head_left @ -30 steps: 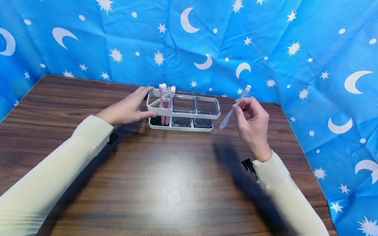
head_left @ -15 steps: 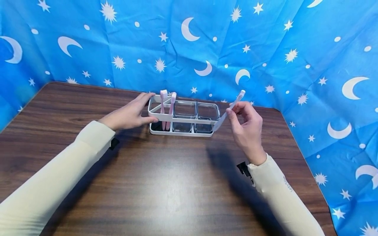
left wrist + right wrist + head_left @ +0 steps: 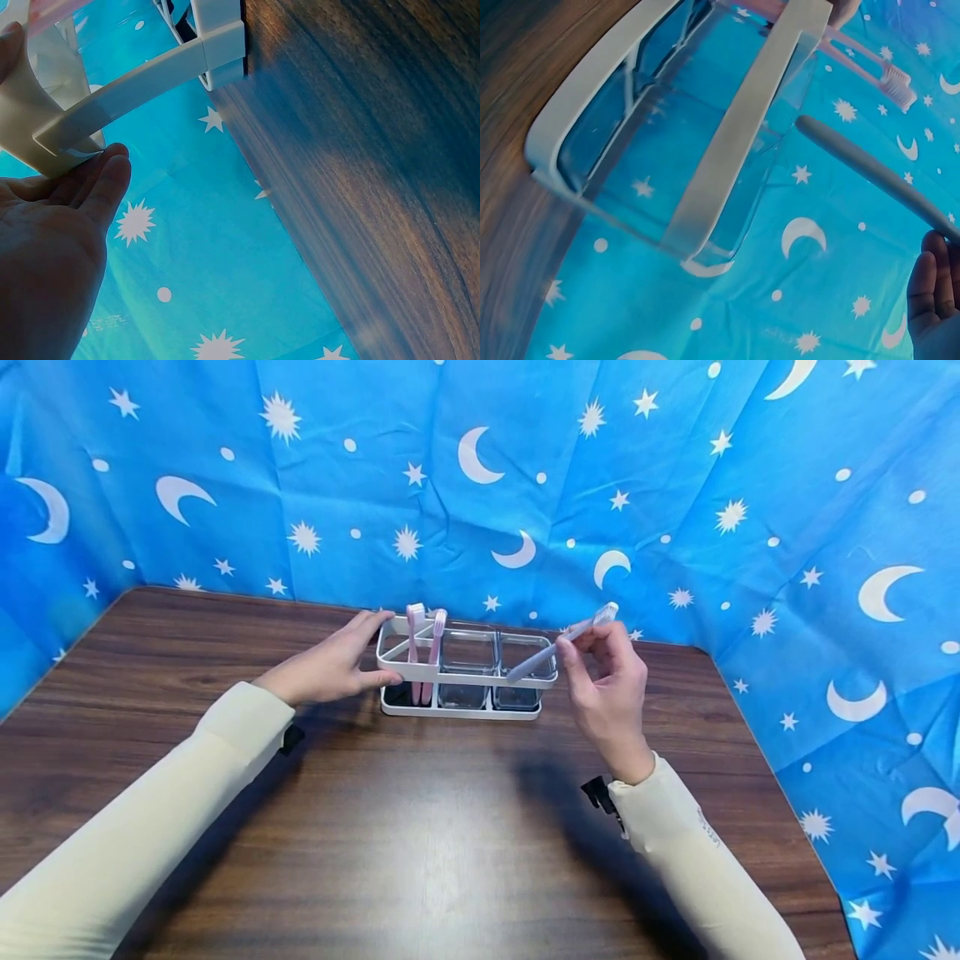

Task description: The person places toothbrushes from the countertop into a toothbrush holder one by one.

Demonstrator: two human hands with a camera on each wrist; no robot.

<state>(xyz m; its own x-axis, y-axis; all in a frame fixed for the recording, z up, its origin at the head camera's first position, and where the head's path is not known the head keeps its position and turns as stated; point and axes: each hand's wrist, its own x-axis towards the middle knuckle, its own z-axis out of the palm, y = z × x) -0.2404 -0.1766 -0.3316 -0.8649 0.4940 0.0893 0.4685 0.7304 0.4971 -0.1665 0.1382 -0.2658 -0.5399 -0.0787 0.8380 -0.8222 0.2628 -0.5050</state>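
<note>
On the table stands a white toothbrush holder [image 3: 480, 680]. My left hand [image 3: 326, 664] grips its left end, thumb in front and fingers behind the upper rim. Two pink toothbrushes, one [image 3: 412, 639] beside the other [image 3: 436, 642], stand bristles up in the left section. Between thumb and fingers my right hand [image 3: 609, 697] pinches a pale grey-lilac toothbrush [image 3: 534, 662]. It slants over the holder's right end, with the bristles up right and the handle tip down left. The right wrist view shows this handle [image 3: 870, 169] apart from the rim.
Two clear cups, a middle one [image 3: 467, 697] and a right one [image 3: 514, 698], sit in the holder. The brown wooden table [image 3: 420, 827] reaches back to a blue cloth [image 3: 375, 485] printed with moons and stars, hanging just behind the holder.
My right hand has moved left with the toothbrush, bringing its handle from beside the holder to above its right end, more level than before. My left hand keeps its grip.
</note>
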